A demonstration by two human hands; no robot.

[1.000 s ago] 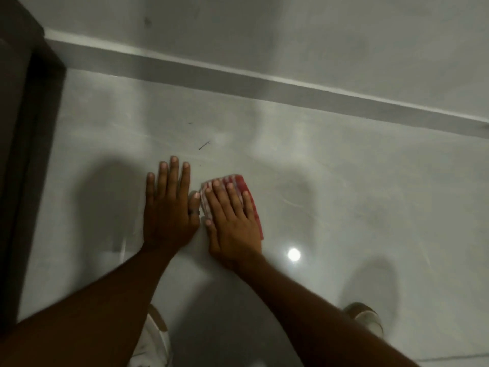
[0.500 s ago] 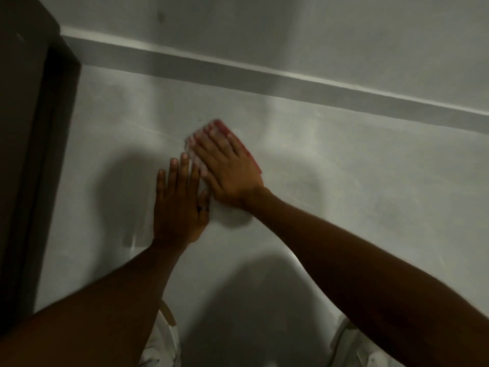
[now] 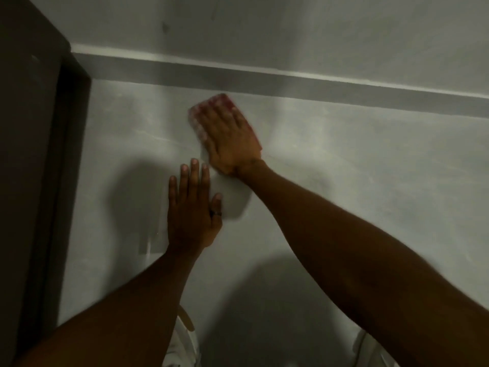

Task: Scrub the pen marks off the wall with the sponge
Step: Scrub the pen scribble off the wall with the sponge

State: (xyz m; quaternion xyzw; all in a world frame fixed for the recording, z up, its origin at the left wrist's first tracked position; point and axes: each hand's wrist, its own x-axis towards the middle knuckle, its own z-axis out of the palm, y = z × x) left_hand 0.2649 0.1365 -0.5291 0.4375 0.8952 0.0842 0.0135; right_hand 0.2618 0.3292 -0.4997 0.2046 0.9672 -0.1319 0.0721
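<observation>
My right hand [image 3: 229, 139] lies flat on a red and white sponge [image 3: 209, 104] and presses it against the pale grey glossy surface [image 3: 344, 165]. The sponge is blurred and mostly hidden under my fingers. It sits a little below the darker grey band [image 3: 291, 86]. My left hand [image 3: 191, 207] rests flat on the same surface, fingers together, lower and to the left of the sponge; it wears a ring. A small dark mark [image 3: 165, 27] shows above the band. No pen mark is visible near the sponge.
A dark door frame [image 3: 39, 154] runs down the left edge, close to my left hand. A white ledge [image 3: 238, 67] tops the grey band. My light-coloured clothing [image 3: 182, 340] shows at the bottom between my arms.
My right hand has slid the sponge up and away toward the grey band, over the spot where a short dark mark showed one second ago. My left hand stays flat in place.
</observation>
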